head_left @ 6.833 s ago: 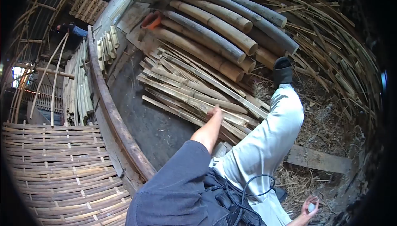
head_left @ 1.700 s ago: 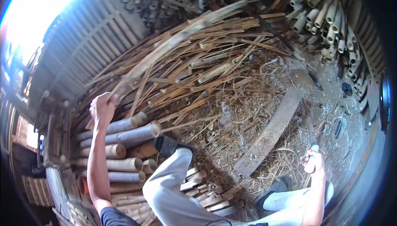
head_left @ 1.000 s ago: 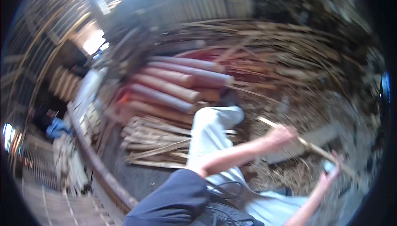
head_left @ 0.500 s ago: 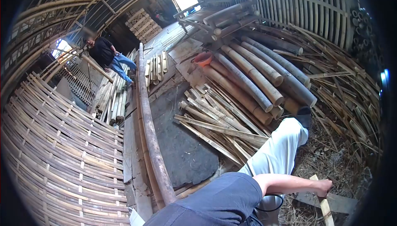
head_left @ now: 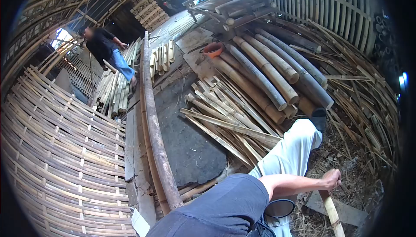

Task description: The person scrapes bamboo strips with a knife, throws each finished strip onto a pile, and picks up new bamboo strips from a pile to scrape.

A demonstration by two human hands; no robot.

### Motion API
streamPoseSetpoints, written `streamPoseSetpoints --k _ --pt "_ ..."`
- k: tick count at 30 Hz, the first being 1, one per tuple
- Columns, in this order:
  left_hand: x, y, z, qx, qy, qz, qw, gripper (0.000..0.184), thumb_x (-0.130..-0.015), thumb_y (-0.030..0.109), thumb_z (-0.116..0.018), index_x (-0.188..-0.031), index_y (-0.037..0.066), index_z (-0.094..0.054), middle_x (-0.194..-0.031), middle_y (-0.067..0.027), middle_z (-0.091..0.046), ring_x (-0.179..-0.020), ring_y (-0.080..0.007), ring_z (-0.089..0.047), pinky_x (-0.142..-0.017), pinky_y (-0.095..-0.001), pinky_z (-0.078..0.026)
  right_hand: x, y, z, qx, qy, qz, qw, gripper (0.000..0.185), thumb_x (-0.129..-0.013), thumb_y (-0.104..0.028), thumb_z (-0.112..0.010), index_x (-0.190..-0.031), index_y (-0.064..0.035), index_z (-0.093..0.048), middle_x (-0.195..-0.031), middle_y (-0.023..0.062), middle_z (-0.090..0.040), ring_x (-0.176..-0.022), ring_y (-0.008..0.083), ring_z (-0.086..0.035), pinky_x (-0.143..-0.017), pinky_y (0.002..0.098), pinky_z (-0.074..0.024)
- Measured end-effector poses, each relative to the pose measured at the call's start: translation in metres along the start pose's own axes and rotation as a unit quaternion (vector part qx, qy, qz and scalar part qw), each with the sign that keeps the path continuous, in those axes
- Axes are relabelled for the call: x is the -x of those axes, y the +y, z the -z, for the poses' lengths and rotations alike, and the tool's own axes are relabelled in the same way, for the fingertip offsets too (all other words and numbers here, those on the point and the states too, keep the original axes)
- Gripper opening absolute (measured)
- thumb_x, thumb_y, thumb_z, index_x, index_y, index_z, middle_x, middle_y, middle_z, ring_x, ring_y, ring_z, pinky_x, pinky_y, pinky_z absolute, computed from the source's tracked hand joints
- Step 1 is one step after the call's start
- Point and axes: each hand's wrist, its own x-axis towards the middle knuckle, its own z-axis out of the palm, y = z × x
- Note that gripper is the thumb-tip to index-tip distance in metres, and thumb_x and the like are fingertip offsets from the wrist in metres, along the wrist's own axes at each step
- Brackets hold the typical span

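Note:
My left hand (head_left: 332, 179) is closed at the lower right, its fingers wrapped round the upper part of a pale bamboo strip (head_left: 331, 213). The strip slants down from under the wrist and leaves the bottom of the view. My right hand is out of view. Beyond my bent leg, a pile of split bamboo strips (head_left: 227, 112) lies on a dark floor slab, with one strip crossing over the others.
Thick bamboo poles (head_left: 264, 70) lie behind the strips, near an orange container (head_left: 213, 50). A long pole (head_left: 155, 128) runs beside a woven bamboo panel (head_left: 65, 163). Another person (head_left: 104, 48) stands at the upper left. Thin scraps (head_left: 364, 102) heap at right.
Earlier, both hands were on a strip; my right hand has since left view. Since the last frame, my left hand has moved slightly up and left. The other person has shifted and now leans less.

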Motion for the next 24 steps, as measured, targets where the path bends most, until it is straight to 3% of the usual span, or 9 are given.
streamPoseSetpoints --k 3,6,12,15,19,20,22,23,24 --pt "-0.016 0.013 0.027 -0.002 -0.03 0.041 0.999 0.01 -0.076 0.011 -0.067 -0.074 0.001 -0.068 -0.073 -0.0196 -0.066 -0.072 -0.0314 -0.067 -0.065 -0.0427 -0.051 0.002 -0.003 0.001 0.002 0.003 0.007 1.0 0.051 -0.092 -0.029 -0.048 -0.132 0.0022 -0.048 -0.131 0.0181 -0.053 -0.125 0.0277 -0.047 -0.11 0.0421 -0.0308" --pt "-0.032 0.015 0.036 0.019 0.038 0.006 0.999 0.016 -0.073 0.014 -0.069 -0.07 -0.001 -0.065 -0.072 -0.0238 -0.064 -0.072 -0.0368 -0.066 -0.064 -0.0451 -0.051 0.005 -0.007 0.003 0.008 0.004 0.01 1.0 0.051 -0.092 -0.029 -0.049 -0.132 0.002 -0.048 -0.131 0.0179 -0.053 -0.126 0.0276 -0.047 -0.11 0.042 -0.0303" --pt "-0.057 0.057 0.062 0.05 0.028 0.006 0.998 0.008 -0.069 0.01 -0.068 -0.068 0.002 -0.068 -0.067 -0.017 -0.066 -0.068 -0.0303 -0.067 -0.061 -0.0397 -0.051 0.013 -0.007 0.012 0.007 0.012 0.014 1.0 0.051 -0.091 -0.029 -0.049 -0.133 0.0018 -0.048 -0.132 0.0176 -0.052 -0.127 0.0274 -0.046 -0.111 0.0417 -0.0293" --pt "-0.057 0.07 0.064 0.019 -0.019 -0.088 0.996 0.008 -0.068 0.009 -0.065 -0.066 0.002 -0.067 -0.067 -0.0161 -0.066 -0.066 -0.0293 -0.067 -0.06 -0.0385 -0.05 0.017 -0.01 0.026 0.004 0.023 0.024 0.999 0.051 -0.091 -0.028 -0.049 -0.133 0.0017 -0.048 -0.133 0.0174 -0.052 -0.128 0.0272 -0.045 -0.111 0.0416 -0.0288" --pt "-0.07 0.058 0.029 -0.001 0.022 -0.167 0.986 0.018 -0.077 0.018 -0.058 -0.069 0.006 -0.069 -0.067 -0.0188 -0.065 -0.064 -0.0293 -0.067 -0.057 -0.0386 -0.049 0.016 -0.01 0.054 -0.011 0.013 0.06 0.998 0.051 -0.091 -0.028 -0.049 -0.133 0.0016 -0.048 -0.133 0.0172 -0.052 -0.128 0.0271 -0.044 -0.111 0.0414 -0.0282" --pt "-0.073 0.057 0.029 0.046 -0.001 -0.159 0.986 0.016 -0.076 0.014 -0.059 -0.07 0.004 -0.069 -0.069 -0.0194 -0.065 -0.068 -0.0298 -0.068 -0.06 -0.0398 -0.051 0.013 -0.007 0.063 -0.017 0.001 0.079 0.997 0.051 -0.091 -0.028 -0.049 -0.133 0.0016 -0.048 -0.133 0.0172 -0.051 -0.129 0.027 -0.044 -0.111 0.0414 -0.028" --pt "-0.092 0.052 0.017 0.269 -0.097 0.009 0.958 0.021 -0.08 0.014 -0.054 -0.071 0.003 -0.069 -0.065 -0.0167 -0.066 -0.059 -0.0254 -0.066 -0.058 -0.0388 -0.051 0.007 0.005 0.075 -0.01 -0.063 0.166 0.984 0.051 -0.091 -0.028 -0.049 -0.133 0.0015 -0.048 -0.134 0.0171 -0.051 -0.129 0.027 -0.043 -0.111 0.0413 -0.0277" --pt "-0.079 0.078 0.036 -0.042 0.023 -0.296 0.954 0.031 -0.085 0.017 -0.047 -0.069 0.002 -0.069 -0.057 -0.0104 -0.062 -0.048 -0.0194 -0.056 -0.047 -0.0341 -0.046 0.007 0.009 0.078 -0.015 -0.087 0.206 0.975 0.051 -0.091 -0.028 -0.05 -0.133 0.0015 -0.048 -0.134 0.017 -0.051 -0.129 0.0269 -0.043 -0.111 0.0413 -0.0275" --pt "-0.083 0.094 0.039 -0.051 -0.021 -0.266 0.962 0.023 -0.082 0.012 -0.053 -0.071 0.003 -0.071 -0.061 -0.0095 -0.065 -0.051 -0.0178 -0.058 -0.048 -0.0327 -0.047 0.015 0.001 0.062 -0.16 -0.062 0.113 0.979 0.051 -0.086 -0.022 -0.052 -0.13 0.0038 -0.05 -0.134 0.0147 -0.05 -0.131 0.0261 -0.041 -0.111 0.0395 -0.0265"
